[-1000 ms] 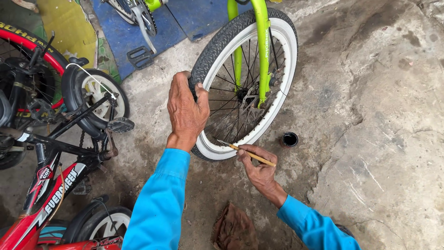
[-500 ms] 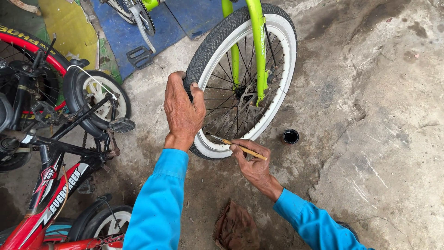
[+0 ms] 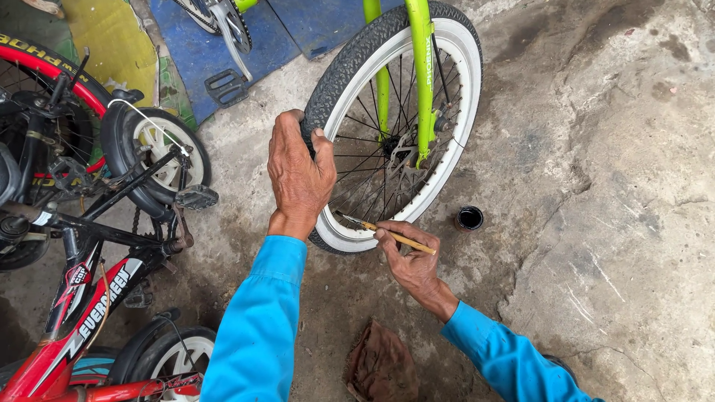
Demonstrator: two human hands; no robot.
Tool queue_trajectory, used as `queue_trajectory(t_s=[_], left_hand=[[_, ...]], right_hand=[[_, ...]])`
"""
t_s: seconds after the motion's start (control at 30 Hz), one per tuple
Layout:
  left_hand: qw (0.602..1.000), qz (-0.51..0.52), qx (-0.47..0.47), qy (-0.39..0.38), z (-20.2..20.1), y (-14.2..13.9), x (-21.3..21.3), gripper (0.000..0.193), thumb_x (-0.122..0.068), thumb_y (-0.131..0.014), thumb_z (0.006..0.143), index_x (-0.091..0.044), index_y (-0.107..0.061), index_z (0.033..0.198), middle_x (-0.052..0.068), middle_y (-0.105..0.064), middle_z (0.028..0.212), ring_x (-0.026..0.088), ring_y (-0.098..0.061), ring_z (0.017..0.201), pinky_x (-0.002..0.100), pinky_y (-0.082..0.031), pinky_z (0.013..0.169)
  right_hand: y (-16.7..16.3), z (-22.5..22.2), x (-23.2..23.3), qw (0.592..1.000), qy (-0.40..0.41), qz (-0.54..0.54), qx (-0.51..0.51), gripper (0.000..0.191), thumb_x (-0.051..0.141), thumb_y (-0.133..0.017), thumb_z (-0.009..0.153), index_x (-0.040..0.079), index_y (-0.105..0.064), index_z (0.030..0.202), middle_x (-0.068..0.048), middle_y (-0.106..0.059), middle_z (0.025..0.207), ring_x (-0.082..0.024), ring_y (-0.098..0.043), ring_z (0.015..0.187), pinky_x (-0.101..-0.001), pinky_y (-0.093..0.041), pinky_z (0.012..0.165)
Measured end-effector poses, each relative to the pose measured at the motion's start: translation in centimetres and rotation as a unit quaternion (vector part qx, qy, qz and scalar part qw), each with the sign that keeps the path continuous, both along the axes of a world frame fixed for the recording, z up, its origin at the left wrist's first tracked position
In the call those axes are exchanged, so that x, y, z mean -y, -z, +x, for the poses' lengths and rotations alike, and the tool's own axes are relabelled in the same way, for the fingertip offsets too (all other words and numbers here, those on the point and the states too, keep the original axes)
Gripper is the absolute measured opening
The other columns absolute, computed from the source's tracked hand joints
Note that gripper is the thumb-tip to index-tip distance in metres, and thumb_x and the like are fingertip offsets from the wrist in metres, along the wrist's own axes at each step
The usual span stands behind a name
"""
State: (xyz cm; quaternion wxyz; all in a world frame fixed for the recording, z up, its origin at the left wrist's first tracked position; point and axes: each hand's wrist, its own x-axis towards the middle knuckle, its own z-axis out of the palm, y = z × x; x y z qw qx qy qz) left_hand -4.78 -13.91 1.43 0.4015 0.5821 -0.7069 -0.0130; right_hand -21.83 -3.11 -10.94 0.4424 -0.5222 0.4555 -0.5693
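A bicycle wheel (image 3: 447, 160) with a black tyre, white sidewall and dark spokes stands upright in a lime green fork (image 3: 421, 82). My left hand (image 3: 298, 175) grips the tyre at its left side. My right hand (image 3: 406, 257) holds a thin wooden-handled paintbrush (image 3: 387, 234), whose tip touches the white sidewall at the bottom of the wheel. Both my arms wear bright blue sleeves.
A small round tin of black paint (image 3: 469, 218) sits on the concrete right of the wheel. A brown rag (image 3: 380, 365) lies on the floor near me. Red and black bicycles (image 3: 89, 253) crowd the left. A blue mat (image 3: 223, 45) with a pedal and crank lies behind.
The view has shifted slightly. My left hand keeps its grip on the tyre while my right hand has moved the brush a little along the white sidewall.
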Motion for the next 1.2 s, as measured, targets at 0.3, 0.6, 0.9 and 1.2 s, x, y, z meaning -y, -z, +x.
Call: queue_trajectory(t_s=[0.3, 0.6, 0.9, 1.2], left_hand=[[1.000, -0.007, 0.008, 0.003, 0.0, 0.1, 0.0, 0.028, -0.009, -0.057, 0.102, 0.003, -0.048, 0.125, 0.026, -0.057, 0.111, 0.041, -0.062, 0.099, 0.055, -0.048, 0.085], [1.000, 0.004, 0.006, -0.004, 0.0, 0.2, 0.1, 0.029, -0.010, -0.058, 0.101, 0.003, -0.048, 0.125, 0.025, -0.056, 0.109, 0.039, -0.061, 0.097, 0.055, -0.048, 0.085], [1.000, -0.007, 0.013, 0.001, 0.0, 0.3, 0.1, 0.029, -0.009, -0.058, 0.101, 0.003, -0.049, 0.125, 0.024, -0.056, 0.111, 0.039, -0.061, 0.099, 0.054, -0.048, 0.087], [1.000, -0.005, 0.014, -0.001, 0.0, 0.4, 0.2, 0.029, -0.010, -0.058, 0.101, 0.002, -0.049, 0.125, 0.025, -0.056, 0.111, 0.040, -0.061, 0.099, 0.055, -0.048, 0.086]], right_hand=[[0.1, 0.0, 0.0, 0.999, 0.005, -0.028, -0.036, 0.016, 0.015, -0.076, 0.093, 0.004, -0.081, 0.103, -0.008, -0.078, 0.084, -0.012, -0.072, 0.072, -0.0281, -0.061, 0.060], [-0.9, 0.0, 0.4, 0.998, -0.013, -0.007, -0.056, 0.016, 0.015, -0.076, 0.093, 0.003, -0.081, 0.102, -0.008, -0.078, 0.081, -0.013, -0.069, 0.070, -0.0292, -0.057, 0.059], [0.0, -0.1, 0.4, 1.000, 0.016, -0.017, 0.004, 0.019, 0.015, -0.072, 0.097, 0.001, -0.077, 0.109, -0.010, -0.078, 0.086, -0.013, -0.075, 0.074, -0.0276, -0.065, 0.062], [2.2, 0.1, 0.7, 0.997, 0.055, 0.003, 0.047, 0.024, 0.016, -0.071, 0.099, 0.000, -0.074, 0.116, -0.013, -0.078, 0.093, -0.016, -0.077, 0.079, -0.0302, -0.067, 0.065]])
